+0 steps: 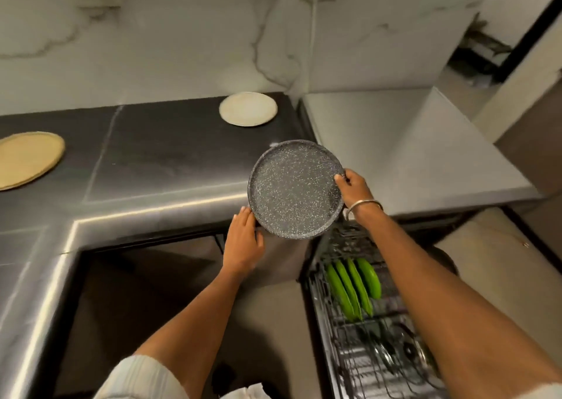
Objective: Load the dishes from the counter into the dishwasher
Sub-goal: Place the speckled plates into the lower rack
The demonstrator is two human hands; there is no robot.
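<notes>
A grey speckled plate (293, 188) is held in the air over the counter's front right corner, tilted toward me. My right hand (354, 189) grips its right rim with curled fingers. My left hand (243, 243) touches its lower left rim, fingers straight. A white plate (248, 108) lies at the back of the dark counter (170, 155). A tan plate (27, 158) lies at the counter's left edge. Below right, the dishwasher's pulled-out wire rack (374, 353) holds several green plates (352, 287) standing on edge.
The light grey dishwasher top (410, 149) adjoins the counter on the right. A marble-patterned wall (182, 33) rises behind, with sockets and a white cable. The counter wraps round toward me on the left. A dark gap opens under the counter.
</notes>
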